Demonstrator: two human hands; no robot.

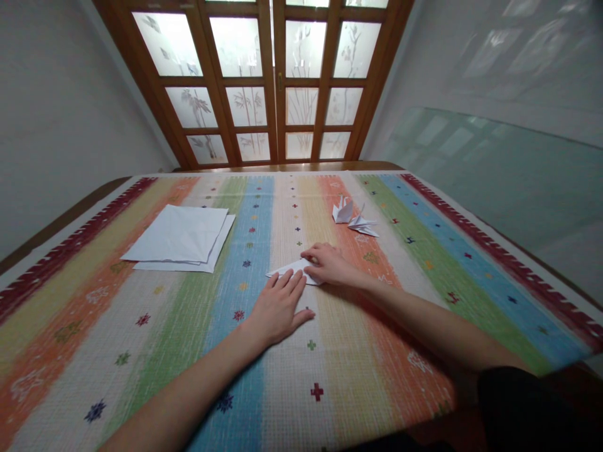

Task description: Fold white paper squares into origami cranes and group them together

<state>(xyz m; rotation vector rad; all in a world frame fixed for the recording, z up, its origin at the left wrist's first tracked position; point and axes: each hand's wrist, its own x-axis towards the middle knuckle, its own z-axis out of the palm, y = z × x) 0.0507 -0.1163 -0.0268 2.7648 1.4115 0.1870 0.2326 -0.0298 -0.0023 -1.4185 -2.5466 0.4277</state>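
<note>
A small folded white paper (pixel 288 269) lies on the striped tablecloth in front of me, its narrow point toward the left. My left hand (pixel 281 307) lies flat with its fingers spread, the fingertips resting on the paper's near edge and the thumb stretched to the right on the cloth. At the paper's right end, my right hand (pixel 332 265) pinches it between thumb and index finger. The paper's right end is partly hidden by that hand.
A stack of white square sheets (pixel 181 233) lies at the left. Two folded paper cranes, one upright (pixel 343 210) and one beside it (pixel 362 225), are beyond my right hand. Wooden doors with glass panes (pixel 277 81) stand behind the table, with walls on both sides.
</note>
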